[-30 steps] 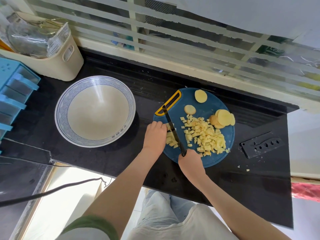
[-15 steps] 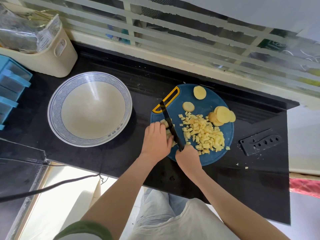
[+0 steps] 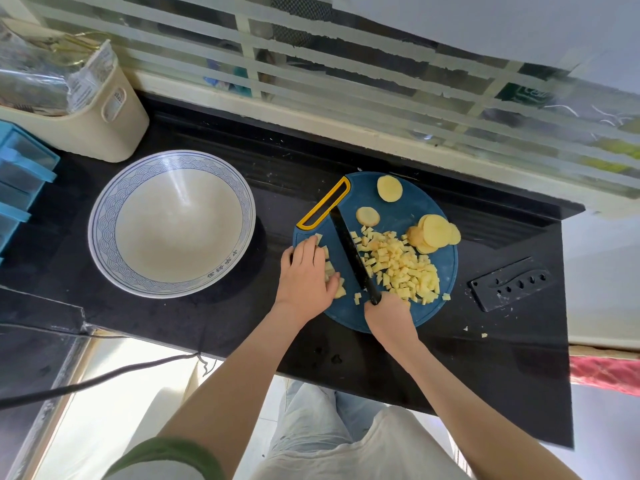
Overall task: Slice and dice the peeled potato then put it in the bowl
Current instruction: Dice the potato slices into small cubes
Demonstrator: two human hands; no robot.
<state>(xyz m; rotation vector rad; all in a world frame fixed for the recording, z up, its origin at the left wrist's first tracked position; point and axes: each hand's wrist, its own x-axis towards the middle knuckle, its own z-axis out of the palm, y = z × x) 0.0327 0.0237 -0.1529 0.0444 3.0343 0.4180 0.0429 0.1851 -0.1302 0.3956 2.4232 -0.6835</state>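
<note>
The left hand (image 3: 306,271) is lying flat, fingers straight, pinning potato strips (image 3: 330,268) on a blue cutting board (image 3: 398,209), likely steadying them for dicing. The right hand (image 3: 389,315) is gripping a black knife (image 3: 349,251), its blade dividing the strips from the diced pile (image 3: 401,268). Uncut slices (image 3: 436,233) are waiting nearby; the bowl (image 3: 104,237) is sitting empty alongside.

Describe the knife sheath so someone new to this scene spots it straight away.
Find the black counter below the window, then the round blue cutting board on it. Right of the board, apart from it, lies the knife sheath: flat, black, blade-shaped, with a row of holes.
</note>
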